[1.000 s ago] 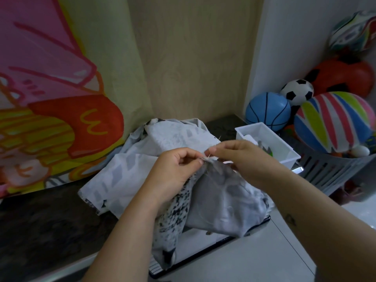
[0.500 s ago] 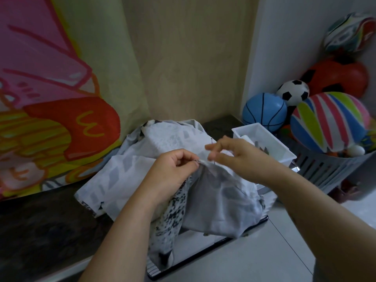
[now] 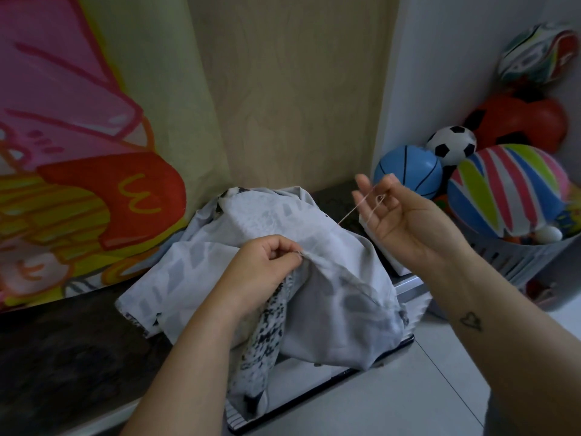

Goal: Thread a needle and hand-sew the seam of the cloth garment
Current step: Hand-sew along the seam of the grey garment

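The left hand (image 3: 267,262) has its fingers curled tight, pinching the folded seam (image 3: 339,272) of the pale grey cloth garment (image 3: 251,228) at its near-left end. To the right and farther off, the right hand (image 3: 405,221) is raised palm up. Its thumb and one finger appear to hold the fine pale thread (image 3: 349,214), and the other fingers fan out loosely. The thread runs taut from the cloth up across those fingers. The needle itself is too small to make out, so I cannot tell whether it sits in that grip.

The garment lies heaped on the dark worktop (image 3: 63,357), and a black-and-white speckled part (image 3: 270,325) hangs down under the left wrist. At the far right stands a grey slatted basket (image 3: 509,259) of coloured balls.

The stitch looks to be in mid-draw. The main risk is in the pull: too hard a tug would pucker the seam or drag the thread out of the needle's eye. The thread crossing the spread fingers could catch or loop on itself and knot before it reaches the cloth. If the left pinch slackens, the fold may open and the next stitch would land off the line.
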A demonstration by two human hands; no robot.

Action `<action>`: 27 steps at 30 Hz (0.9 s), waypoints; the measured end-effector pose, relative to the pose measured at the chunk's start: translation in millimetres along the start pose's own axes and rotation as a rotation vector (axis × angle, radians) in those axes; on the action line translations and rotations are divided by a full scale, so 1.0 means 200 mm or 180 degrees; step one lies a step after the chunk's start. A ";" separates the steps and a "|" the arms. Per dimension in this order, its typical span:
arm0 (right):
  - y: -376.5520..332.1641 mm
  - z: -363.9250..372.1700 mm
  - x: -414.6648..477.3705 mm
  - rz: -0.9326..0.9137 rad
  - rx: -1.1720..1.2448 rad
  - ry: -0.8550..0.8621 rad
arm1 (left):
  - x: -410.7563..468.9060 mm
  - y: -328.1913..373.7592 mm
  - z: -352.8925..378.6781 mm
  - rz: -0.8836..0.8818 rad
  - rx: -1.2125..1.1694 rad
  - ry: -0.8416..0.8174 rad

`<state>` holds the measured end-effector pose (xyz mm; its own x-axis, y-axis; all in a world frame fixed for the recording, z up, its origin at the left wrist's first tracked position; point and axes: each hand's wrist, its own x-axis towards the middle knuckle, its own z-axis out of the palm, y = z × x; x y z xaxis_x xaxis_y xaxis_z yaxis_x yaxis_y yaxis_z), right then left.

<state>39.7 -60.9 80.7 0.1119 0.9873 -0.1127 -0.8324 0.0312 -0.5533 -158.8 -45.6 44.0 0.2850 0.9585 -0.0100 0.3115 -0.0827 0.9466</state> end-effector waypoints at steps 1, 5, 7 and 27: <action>-0.01 -0.01 0.01 -0.0091 0.0077 0.0101 | 0.00 0.00 0.00 -0.0019 -0.0007 0.0010; -0.04 -0.08 0.04 -0.0443 -0.0091 0.0329 | 0.00 0.00 0.00 -0.0103 0.0023 0.0035; -0.04 -0.13 0.07 -0.0598 -0.0642 0.0520 | 0.00 0.00 0.00 -0.0128 0.0036 0.0045; -0.06 -0.27 0.11 -0.0842 -0.3667 0.1469 | 0.00 0.01 0.00 -0.0264 0.0078 0.0152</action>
<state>81.0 -47.5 39.3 0.5732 0.8186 -0.0371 0.1709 -0.1636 -0.9716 -157.5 -45.8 45.6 0.2140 0.9742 -0.0722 0.3545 -0.0086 0.9350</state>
